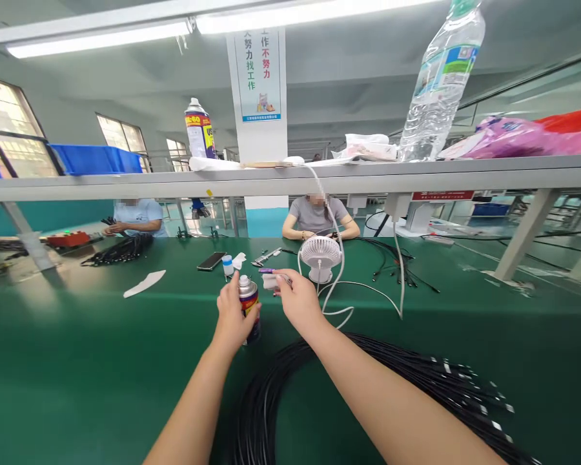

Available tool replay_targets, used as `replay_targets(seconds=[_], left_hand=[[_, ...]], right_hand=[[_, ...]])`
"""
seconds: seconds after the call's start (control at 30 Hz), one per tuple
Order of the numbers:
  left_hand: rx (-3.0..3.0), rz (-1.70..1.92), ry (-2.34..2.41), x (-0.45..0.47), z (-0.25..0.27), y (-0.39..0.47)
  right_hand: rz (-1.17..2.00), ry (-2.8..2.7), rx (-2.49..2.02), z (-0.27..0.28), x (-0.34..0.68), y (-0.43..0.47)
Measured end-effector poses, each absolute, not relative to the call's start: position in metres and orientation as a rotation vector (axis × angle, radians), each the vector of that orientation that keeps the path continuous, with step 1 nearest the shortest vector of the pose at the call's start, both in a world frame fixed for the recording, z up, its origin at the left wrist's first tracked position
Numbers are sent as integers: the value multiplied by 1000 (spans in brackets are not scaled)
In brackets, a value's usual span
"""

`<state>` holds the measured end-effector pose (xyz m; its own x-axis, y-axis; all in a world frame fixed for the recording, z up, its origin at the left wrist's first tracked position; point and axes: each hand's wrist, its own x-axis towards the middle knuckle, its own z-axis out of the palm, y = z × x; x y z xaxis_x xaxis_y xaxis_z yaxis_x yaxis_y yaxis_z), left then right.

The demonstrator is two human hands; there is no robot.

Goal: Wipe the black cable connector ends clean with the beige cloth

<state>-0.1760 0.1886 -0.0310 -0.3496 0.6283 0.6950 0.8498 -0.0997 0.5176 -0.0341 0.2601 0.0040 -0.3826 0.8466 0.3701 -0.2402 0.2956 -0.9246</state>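
My left hand [234,314] is wrapped around the left side of an upright spray can [249,298] on the green table, thumb across its front. The can has a white nozzle and a red, yellow and dark label. To its right, my right hand [297,298] pinches a small white wad [270,281], which looks like folded tissue or cloth. A thin purple item [266,270] shows just above the wad; I cannot tell whether it is held or lies behind. A small bottle with a blue label [228,265] stands behind the can, near a crumpled white tissue [239,260].
A large bundle of black cables [266,394] curves across the front right. A white fan [321,257] with its cord stands ahead. A phone [211,261] and calipers [266,257] lie behind. An overhead shelf [290,179] spans the view; two people sit across the table.
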Motion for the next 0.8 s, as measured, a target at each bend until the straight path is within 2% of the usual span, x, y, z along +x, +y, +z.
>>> replay_targets(seconds=[0.2, 0.8], left_hand=[[-1637, -1453, -1952, -174, -45, 190], [-1595, -1562, -1774, -169, -45, 205]], right_hand=[[1117, -1615, -607, 1, -81, 263], [1214, -1582, -597, -5, -85, 248]])
